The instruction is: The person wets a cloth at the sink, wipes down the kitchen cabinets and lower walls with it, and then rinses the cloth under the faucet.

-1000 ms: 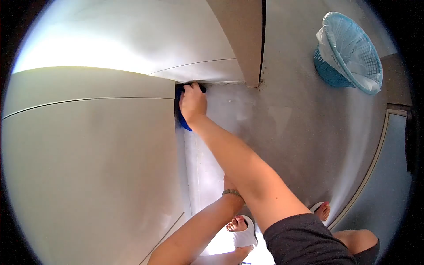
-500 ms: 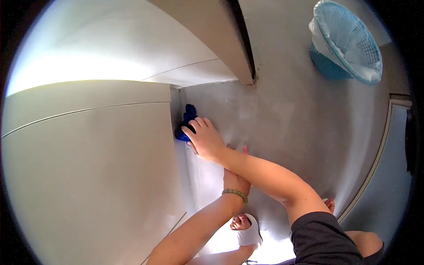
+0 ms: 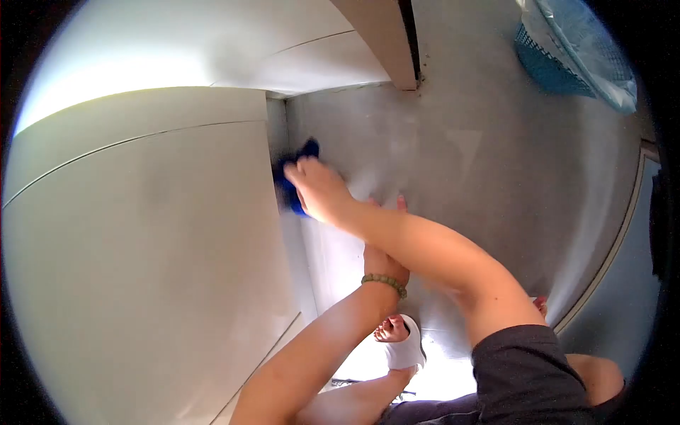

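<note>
A dark blue cloth (image 3: 296, 203) is bunched at the foot of the cabinet, on the floor by the base strip. My right hand (image 3: 322, 190), slightly blurred, is closed over it with curled fingers and hides its middle. Under my right forearm, my left hand (image 3: 387, 261) is propped on the floor, wearing a green bead bracelet (image 3: 384, 282) at the wrist. Two of its fingertips show apart beyond the forearm; the rest of that hand is covered.
A pale cabinet panel (image 3: 156, 234) fills the left side. A post (image 3: 386, 42) stands at the top. The blue lined waste basket (image 3: 556, 64) is at upper right, a door frame (image 3: 615, 248) on the right. My foot in a white slipper (image 3: 405, 347) is below.
The view has shifted, so the basket and post sit higher in the picture. My right hand and the cloth have slid a little along the cabinet base toward me. My left hand stays planted.
</note>
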{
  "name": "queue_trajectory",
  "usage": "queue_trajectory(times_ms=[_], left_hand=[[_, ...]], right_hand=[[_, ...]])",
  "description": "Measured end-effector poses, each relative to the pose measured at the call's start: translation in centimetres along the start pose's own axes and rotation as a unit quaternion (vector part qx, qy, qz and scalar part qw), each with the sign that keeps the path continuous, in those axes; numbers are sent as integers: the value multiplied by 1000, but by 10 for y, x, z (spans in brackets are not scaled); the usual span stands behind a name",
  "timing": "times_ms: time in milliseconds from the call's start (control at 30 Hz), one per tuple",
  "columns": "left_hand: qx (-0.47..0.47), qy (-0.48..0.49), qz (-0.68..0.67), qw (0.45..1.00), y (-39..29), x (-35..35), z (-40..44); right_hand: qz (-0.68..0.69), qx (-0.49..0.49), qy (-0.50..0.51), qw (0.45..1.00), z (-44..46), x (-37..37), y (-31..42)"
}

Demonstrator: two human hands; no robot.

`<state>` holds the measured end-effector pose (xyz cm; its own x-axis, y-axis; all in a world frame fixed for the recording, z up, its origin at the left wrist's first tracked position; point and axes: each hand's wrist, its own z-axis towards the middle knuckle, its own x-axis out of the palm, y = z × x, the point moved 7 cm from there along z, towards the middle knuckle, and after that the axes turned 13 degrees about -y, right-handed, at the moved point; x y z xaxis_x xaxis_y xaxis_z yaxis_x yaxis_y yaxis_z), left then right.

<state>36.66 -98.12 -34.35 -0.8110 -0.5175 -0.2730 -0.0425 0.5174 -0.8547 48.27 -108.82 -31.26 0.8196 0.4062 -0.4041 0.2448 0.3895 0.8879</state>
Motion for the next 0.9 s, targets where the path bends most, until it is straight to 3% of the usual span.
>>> queue_trajectory(times_ms=[33, 67, 100, 133, 167, 233, 267, 300, 333, 367, 400, 467, 500, 600, 667, 700, 767, 833, 900], left_hand=[[67, 12, 121, 990, -9, 4, -1], [136, 14, 238, 962, -25, 9, -3], [223, 36, 479, 849, -35, 12, -8], [289, 57, 685, 666, -40, 16, -12], [286, 59, 688, 664, -39, 17, -12], [277, 64, 689, 667, -26, 14, -11], [204, 59, 543, 812, -10, 6, -8], [121, 47, 372, 919, 13, -3, 1], [122, 57, 372, 918, 12, -2, 4], [123, 67, 373, 917, 10, -1, 6], [205, 102, 547, 805, -21, 12, 1], [238, 117, 633, 727, -35, 13, -4], [198, 99, 567, 794, -36, 7, -3], [152, 72, 449, 878, -39, 5, -5], [223, 79, 540, 808, -33, 9, -4], [289, 87, 642, 705, -18, 11, -5], [316, 93, 738, 589, -27, 16, -6], [249, 91, 754, 601, -44, 17, -9], [281, 66, 678, 677, -53, 19, -11]], right_hand=[[10, -49, 97, 994, -20, 9, 6], [26, -161, 231, 959, -36, 28, 20], [38, -265, 355, 895, -58, 44, 30], [38, -319, 321, 891, -63, 44, 42], [38, -369, 285, 884, -68, 43, 52], [-83, -347, 263, 897, -53, 52, 43], [-104, -274, 204, 934, -34, 36, 33], [-96, -158, 121, 975, -8, 21, 16], [-121, -106, 7, 987, 12, 2, 1], [-164, -12, -24, 986, 33, -13, -18], [-154, 18, -140, 978, 46, -41, -30], [-109, 37, -204, 972, 60, -55, -40], [-90, 31, -212, 973, 61, -56, -37], [-115, -87, -43, 989, 32, -7, -11], [-89, -157, -17, 983, -2, -7, 6], [-81, -197, 58, 975, -17, -2, 11], [-65, -274, 111, 953, -43, 6, 23], [-145, -254, 88, 952, -38, 15, 28], [-196, -179, 58, 962, -20, 13, 19]])
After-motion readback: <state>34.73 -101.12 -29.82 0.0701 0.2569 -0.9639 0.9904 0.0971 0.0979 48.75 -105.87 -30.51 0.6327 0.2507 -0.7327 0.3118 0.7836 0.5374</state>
